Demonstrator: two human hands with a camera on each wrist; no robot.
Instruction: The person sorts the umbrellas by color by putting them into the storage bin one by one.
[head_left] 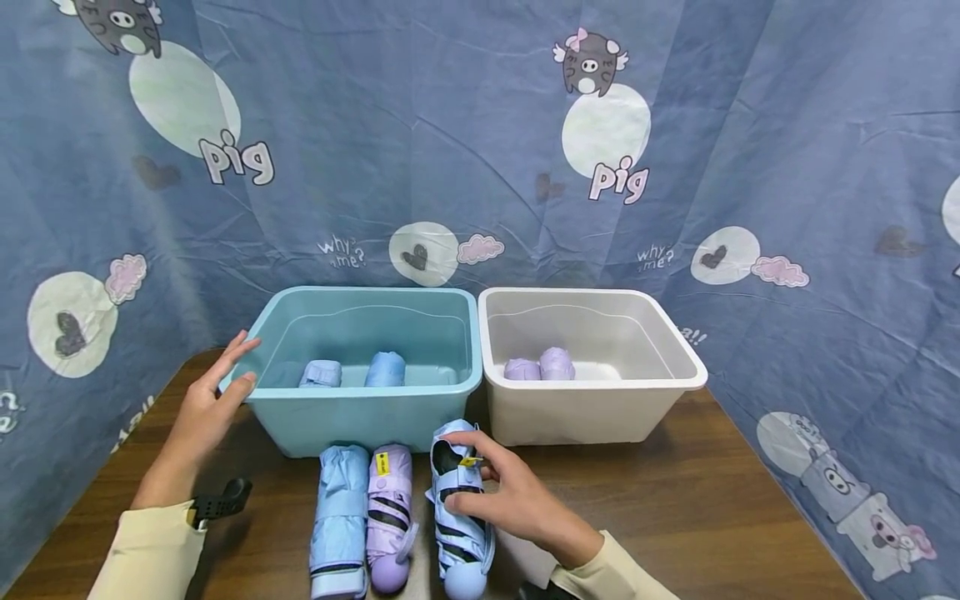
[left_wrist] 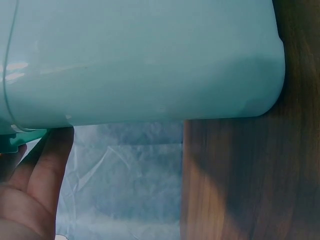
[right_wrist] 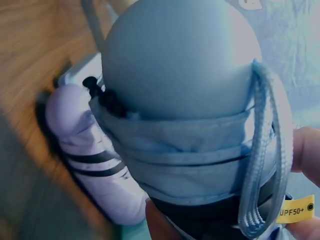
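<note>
Pig-print cloth backs the worktop (head_left: 712, 500); right hand (head_left: 510, 496) grips the blue umbrella (head_left: 459, 521) at 6 o'clock of the teal bin (head_left: 360, 408), whose 9 o'clock corner the left hand (head_left: 213, 408) touches, fingers straight

We see a brown bench (head_left: 697, 508) of smooth wood grain with a dull sheen. The teal bin (head_left: 360, 408) and white bin (head_left: 592, 417) look like smooth, slightly glossy plastic. The blue folded umbrella (head_left: 459, 517) is soft matt cloth; its rounded handle (right_wrist: 180, 55), blurred here, seems matt plastic. The backdrop (head_left: 480, 125) is creased printed cloth.
</note>
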